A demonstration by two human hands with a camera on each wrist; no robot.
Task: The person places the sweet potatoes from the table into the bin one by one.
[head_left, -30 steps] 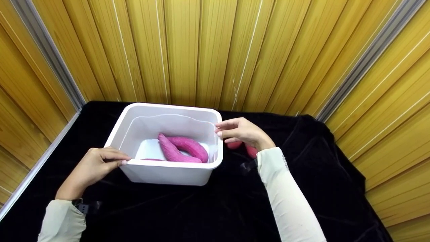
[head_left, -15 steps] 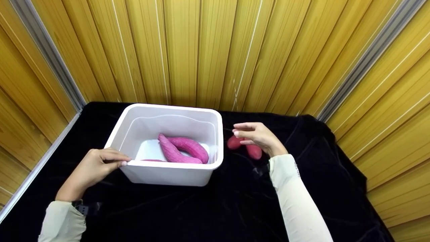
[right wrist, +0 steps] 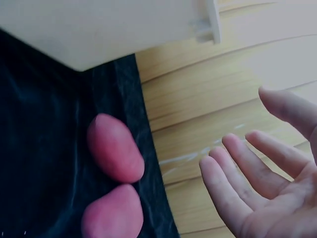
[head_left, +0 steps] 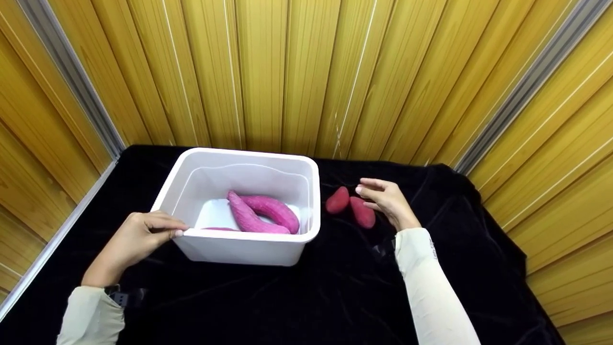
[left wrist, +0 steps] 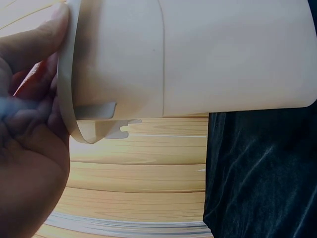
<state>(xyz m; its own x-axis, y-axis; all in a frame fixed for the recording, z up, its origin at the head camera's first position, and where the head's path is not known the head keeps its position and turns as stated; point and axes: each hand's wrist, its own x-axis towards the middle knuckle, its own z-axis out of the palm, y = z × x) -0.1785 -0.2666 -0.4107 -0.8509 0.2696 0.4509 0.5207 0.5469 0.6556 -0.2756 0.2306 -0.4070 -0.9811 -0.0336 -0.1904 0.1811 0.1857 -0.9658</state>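
My left hand pinches the front left corner of a white plastic bin, thumb and fingers on its rim. Inside lie long magenta sweet potatoes, one leaning across a curved one; a sliver of another shows behind the front wall. Off the bin's right side my right hand hovers with nothing in it, fingers spread and slightly bent. Just left of it, two smooth red mango-shaped fruits, one nearer the bin and the other partly beneath the fingertips, rest on the cloth.
Black velvety cloth covers the work surface. Yellow wood-look panels rise close behind the bin and along both sides, with grey metal strips at the corners.
My right hand has drawn away from the bin's right rim, moving right over the red fruits and uncovering them. My left hand keeps its hold on the rim.
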